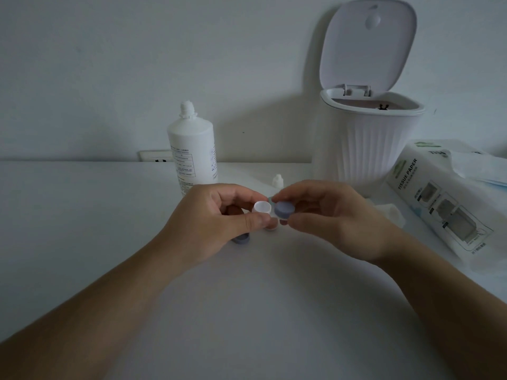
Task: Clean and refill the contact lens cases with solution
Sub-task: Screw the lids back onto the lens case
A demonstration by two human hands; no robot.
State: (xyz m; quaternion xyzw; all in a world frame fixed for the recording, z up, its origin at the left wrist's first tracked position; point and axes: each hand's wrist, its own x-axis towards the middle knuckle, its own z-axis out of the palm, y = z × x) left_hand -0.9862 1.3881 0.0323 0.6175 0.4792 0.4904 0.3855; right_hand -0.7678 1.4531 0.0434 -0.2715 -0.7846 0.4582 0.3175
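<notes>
My left hand (219, 218) pinches a contact lens case at its white cap (262, 207), held just above the table. My right hand (326, 215) grips the blue-grey cap (284, 209) on the case's other side between thumb and fingers. Another blue-grey cap or case (241, 238) lies on the table, partly hidden under my left hand. A tall white solution bottle (192, 149) stands upright behind my left hand, without its cap. A small white cap (278, 181) stands on the table beyond my fingers.
A white ribbed bin (370, 144) with its lid up stands at the back right. A pack of tissue paper (444, 204) lies to the right, with a small white object (389, 212) next to it. A wall socket (156, 156) sits behind the bottle.
</notes>
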